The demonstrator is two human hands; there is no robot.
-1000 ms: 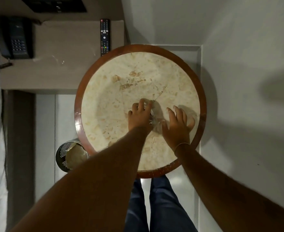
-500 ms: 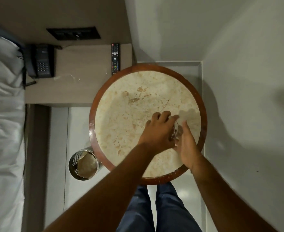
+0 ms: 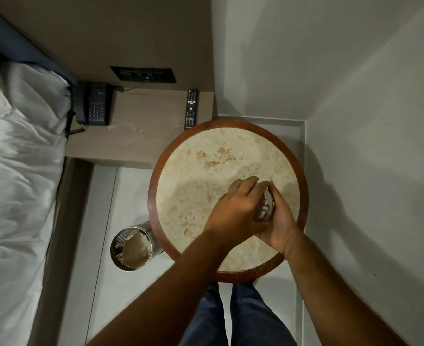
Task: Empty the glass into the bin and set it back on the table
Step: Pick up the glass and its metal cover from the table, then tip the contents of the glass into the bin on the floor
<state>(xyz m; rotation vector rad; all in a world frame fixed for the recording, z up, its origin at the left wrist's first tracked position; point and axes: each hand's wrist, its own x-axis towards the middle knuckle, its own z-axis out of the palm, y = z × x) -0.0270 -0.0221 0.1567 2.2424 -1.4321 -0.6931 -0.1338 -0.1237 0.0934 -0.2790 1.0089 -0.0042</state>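
A clear drinking glass (image 3: 264, 207) with something dark inside is held over the right half of the round marble-topped table (image 3: 193, 186). My left hand (image 3: 235, 208) wraps it from the left and top. My right hand (image 3: 280, 221) cups it from the right and below. Only a sliver of the glass shows between the two hands. I cannot tell whether it rests on the table. The perforated metal bin (image 3: 131, 248), lined with a pale bag, stands on the floor just left of the table's rim.
A bedside shelf (image 3: 141, 141) behind the table carries a black telephone (image 3: 93, 103) and a TV remote (image 3: 191, 109). A bed with white sheets (image 3: 13, 183) fills the left. Walls close the corner at the right. My legs in blue trousers (image 3: 233, 318) stand under the table's near edge.
My right hand went from lying flat beside the glass to cupping it. Both hands now close around the glass. The camera has drawn back and tilted up, showing more of the room.
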